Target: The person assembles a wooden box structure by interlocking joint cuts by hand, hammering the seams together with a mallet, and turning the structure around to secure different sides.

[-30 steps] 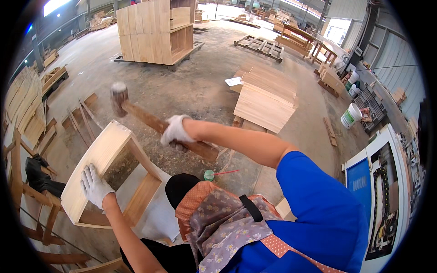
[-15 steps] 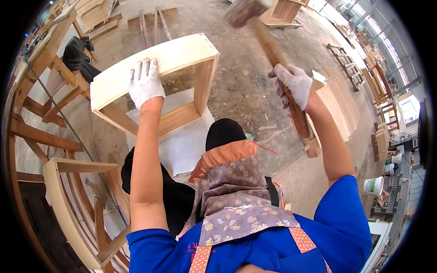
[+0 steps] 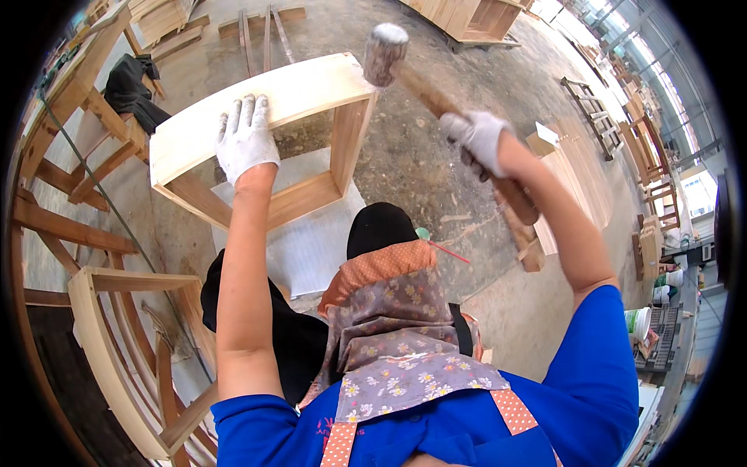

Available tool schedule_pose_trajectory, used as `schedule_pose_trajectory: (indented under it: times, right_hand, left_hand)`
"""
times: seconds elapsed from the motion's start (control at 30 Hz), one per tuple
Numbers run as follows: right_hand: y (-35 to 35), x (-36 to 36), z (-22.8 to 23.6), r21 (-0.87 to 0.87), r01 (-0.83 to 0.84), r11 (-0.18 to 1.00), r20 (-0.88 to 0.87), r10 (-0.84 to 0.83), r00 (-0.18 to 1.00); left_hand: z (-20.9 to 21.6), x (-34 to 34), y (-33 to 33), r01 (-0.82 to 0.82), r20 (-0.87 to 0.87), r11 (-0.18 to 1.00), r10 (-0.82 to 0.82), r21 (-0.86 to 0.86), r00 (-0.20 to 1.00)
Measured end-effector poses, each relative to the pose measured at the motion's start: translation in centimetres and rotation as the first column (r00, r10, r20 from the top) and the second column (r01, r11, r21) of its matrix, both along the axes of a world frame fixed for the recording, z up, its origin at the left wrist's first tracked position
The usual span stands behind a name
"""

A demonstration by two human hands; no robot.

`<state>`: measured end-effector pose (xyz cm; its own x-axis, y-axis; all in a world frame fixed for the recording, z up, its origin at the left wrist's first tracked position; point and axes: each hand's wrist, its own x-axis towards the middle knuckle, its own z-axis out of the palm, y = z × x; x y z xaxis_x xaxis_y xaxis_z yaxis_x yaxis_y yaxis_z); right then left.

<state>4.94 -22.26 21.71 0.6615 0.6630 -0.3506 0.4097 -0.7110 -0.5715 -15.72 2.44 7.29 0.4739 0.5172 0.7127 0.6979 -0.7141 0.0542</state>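
A pale rectangular wooden frame [image 3: 257, 87], perhaps a drawer box, stands on edge in front of me. My left hand [image 3: 247, 142], in a whitish work glove, lies flat on its top board, fingers stretched out. The gloved right hand [image 3: 478, 142] is closed round the wooden handle of a mallet [image 3: 424, 92]. The mallet's greyish cylindrical head is beside the frame's far right corner; I cannot tell whether they touch. Beneath the frame is a whitish sheet [image 3: 311, 257] on the floor.
Another wooden frame [image 3: 140, 282] leans at the lower left beside a wooden rack [image 3: 78, 237]. Flat boards [image 3: 580, 179] are stacked on the right, with a wooden stick [image 3: 523, 245] nearer. A wooden cabinet [image 3: 471, 19] stands at the back. Dark cloth [image 3: 132, 89] hangs at left.
The mallet's head has swung down and toward me, to the frame's right corner. My right hand has moved slightly left with it. The left hand stays on the frame.
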Motion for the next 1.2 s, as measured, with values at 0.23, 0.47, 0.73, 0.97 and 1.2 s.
schedule_pose_trajectory:
  times: [0.23, 0.47, 0.73, 0.97, 1.2]
  right_hand:
    - [1.1, -0.3, 2.6, 0.433, 0.027, 0.901, 0.075, -0.066, 0.995]
    - [2.1, 0.3, 2.1, 0.006, 0.002, 1.000, -0.045, -0.002, 0.999]
    - [2.6, 2.4, -4.7, 0.081, -0.177, 0.981, 0.473, 0.118, 0.873]
    - [5.0, 0.9, 4.1, 0.410, 0.160, 0.898, -0.090, -0.135, 0.987]
    - [5.2, 3.1, -4.0, 0.074, -0.133, 0.988, 0.234, 0.112, 0.966]
  left_hand:
    - [0.3, -0.9, 0.0, -0.019, -0.024, 1.000, 0.018, -0.008, 1.000]
    - [-0.3, -0.4, 0.4, 0.015, 0.013, 1.000, -0.015, 0.000, 1.000]
    - [0.3, 0.4, -0.4, 0.033, 0.014, 0.999, -0.033, 0.004, 0.999]
    - [0.2, -0.6, -0.2, 0.008, 0.006, 1.000, -0.008, 0.002, 1.000]
    - [0.1, -0.2, -0.5, 0.038, 0.039, 0.999, -0.038, 0.004, 0.999]
